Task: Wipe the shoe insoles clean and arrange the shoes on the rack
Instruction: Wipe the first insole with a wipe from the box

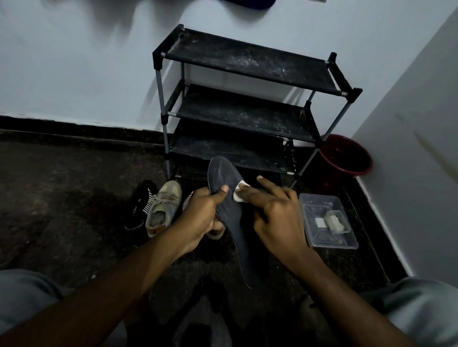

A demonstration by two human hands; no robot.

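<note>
The right hand (275, 218) covers most of the white wipe (239, 192), so its shape is unclear. The left hand (198, 218), gripping the insole (223, 173), hides nearly all of a second tan shoe (216, 232) and part of a striped shoe (188, 198). A dark blue thing (247, 3) is cut off by the top edge. The pieces (334, 220) in the clear box (322, 244) are too blurred to name.

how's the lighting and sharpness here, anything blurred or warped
Head view: dim, underexposed, floor nearly black; right hand slightly soft over the white wipe on the dark insole; wide-angle lens skews the shoe rack and wall edges.
</note>
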